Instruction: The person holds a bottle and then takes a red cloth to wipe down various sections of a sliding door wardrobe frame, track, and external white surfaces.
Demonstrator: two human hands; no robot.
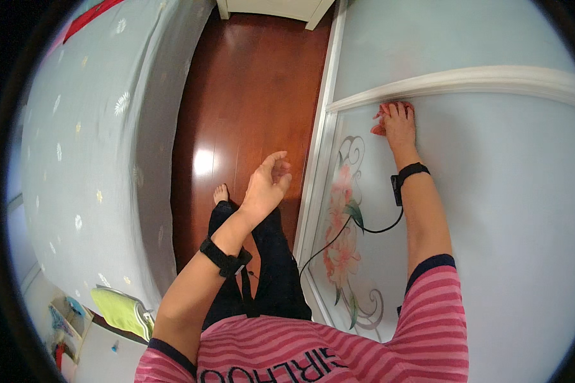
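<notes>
My right hand presses a crumpled red cloth flat against a pale blue sliding door panel. It lies close to the white frame strip between two panels. A pink floral print with grey scrolls decorates the panel to the left of my right arm. My left hand hangs in the air over the floor, fingers loosely curled and apart, with nothing in it. Both wrists wear black straps, and a black cable runs from the right one.
A bed with a light patterned cover stands on the left. Reddish-brown wooden flooring runs between bed and door. White furniture stands at the far end. A yellow-green cloth hangs near the bed's lower corner, close to a shelf holding small items.
</notes>
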